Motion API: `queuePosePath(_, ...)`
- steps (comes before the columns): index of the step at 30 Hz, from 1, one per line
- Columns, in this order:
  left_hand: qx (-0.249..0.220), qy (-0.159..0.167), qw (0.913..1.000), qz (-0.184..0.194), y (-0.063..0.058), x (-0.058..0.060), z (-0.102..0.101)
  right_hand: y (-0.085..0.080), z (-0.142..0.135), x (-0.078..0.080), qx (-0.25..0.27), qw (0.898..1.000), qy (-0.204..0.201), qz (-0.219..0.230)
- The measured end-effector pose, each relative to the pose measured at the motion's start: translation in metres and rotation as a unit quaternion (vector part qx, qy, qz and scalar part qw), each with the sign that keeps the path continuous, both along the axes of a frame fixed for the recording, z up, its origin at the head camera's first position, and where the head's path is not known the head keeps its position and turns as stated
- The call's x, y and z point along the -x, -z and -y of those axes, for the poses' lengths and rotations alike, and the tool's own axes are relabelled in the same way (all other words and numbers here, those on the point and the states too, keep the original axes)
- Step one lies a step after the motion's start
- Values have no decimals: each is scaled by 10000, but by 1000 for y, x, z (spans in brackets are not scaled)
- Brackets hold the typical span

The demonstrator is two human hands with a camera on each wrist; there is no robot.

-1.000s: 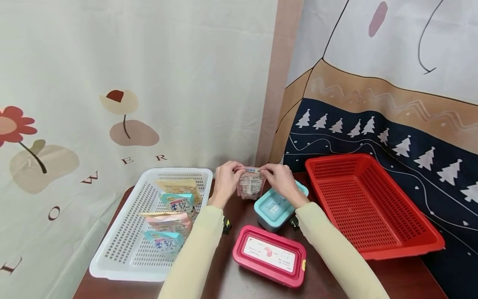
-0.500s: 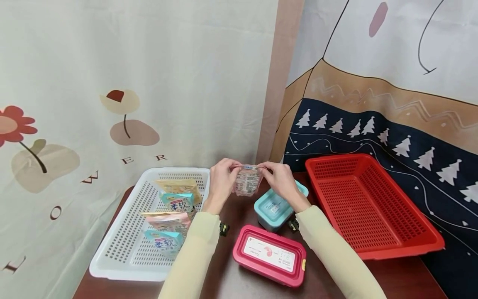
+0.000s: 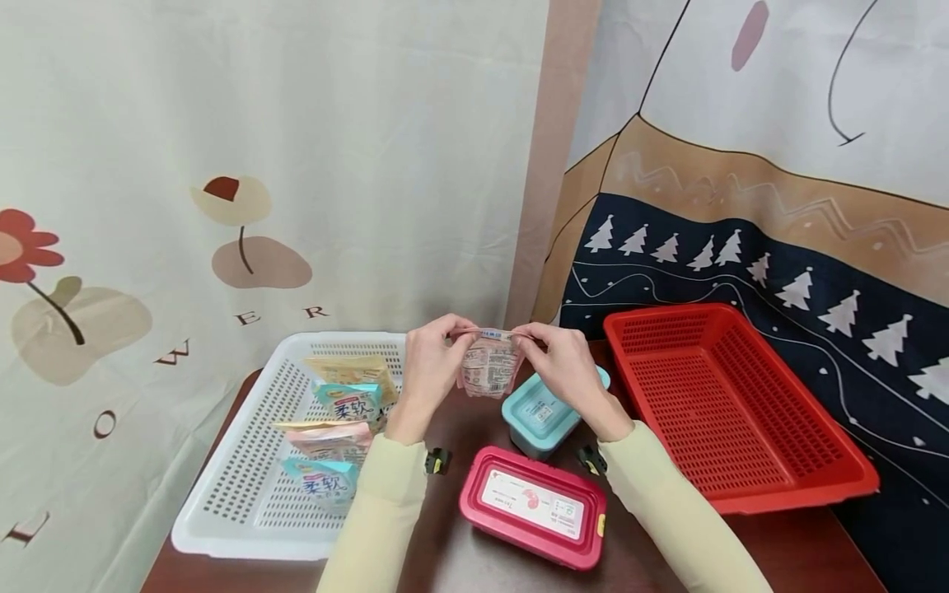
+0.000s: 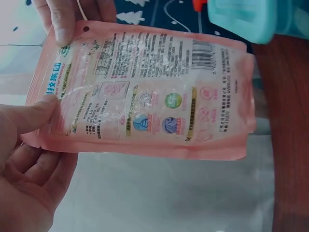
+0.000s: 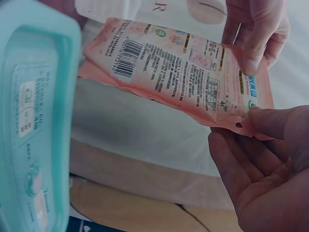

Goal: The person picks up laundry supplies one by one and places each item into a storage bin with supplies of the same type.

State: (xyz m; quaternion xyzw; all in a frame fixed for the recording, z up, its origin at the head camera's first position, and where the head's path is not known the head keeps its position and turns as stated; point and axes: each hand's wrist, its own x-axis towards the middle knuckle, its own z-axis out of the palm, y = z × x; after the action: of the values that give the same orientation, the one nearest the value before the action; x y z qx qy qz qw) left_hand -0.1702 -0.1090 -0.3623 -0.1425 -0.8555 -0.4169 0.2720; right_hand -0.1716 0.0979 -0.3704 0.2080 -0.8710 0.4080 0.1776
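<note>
A pink packet printed with small text and a barcode hangs between both hands in the head view. My left hand pinches its left top corner, thumb on the printed side, fingers behind. At the opposite corner my right hand pinches the same top edge. The left wrist view shows the packet broadside, flat and slightly wrinkled. In the right wrist view, the thumb of my right hand lies beside a small hole in the packet's corner. A teal lidded box stands just below the right hand.
On the left, a white basket holds several upright packets. A crimson lidded box sits on the dark table between the forearms. To the right stands a red basket. Printed curtains hang behind.
Both hands have shifted slightly left and toward the person, with the packet still pinched between them. The packet rose a little half a second ago. The boxes and baskets stay put.
</note>
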Motion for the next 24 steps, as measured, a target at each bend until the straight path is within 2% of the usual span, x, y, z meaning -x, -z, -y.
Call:
queuePosePath(7, -335, 354, 9987, 133, -9, -13, 4, -10, -3, -17, 165, 9996, -26, -211)
queuePosePath(13, -589, 625, 9960, 228, -17, -25, 7, -18, -5, -34, 457, 9988, -87, -117)
queuePosePath(19, -608, 700, 9945, 480, -25, -41, 10, -23, -7, -51, 680, 9976, -106, 70)
queuePosePath(24, -535, 804, 9941, 489, -29, -50, 14, -23, -6, -61, 872, 9961, -101, 112)
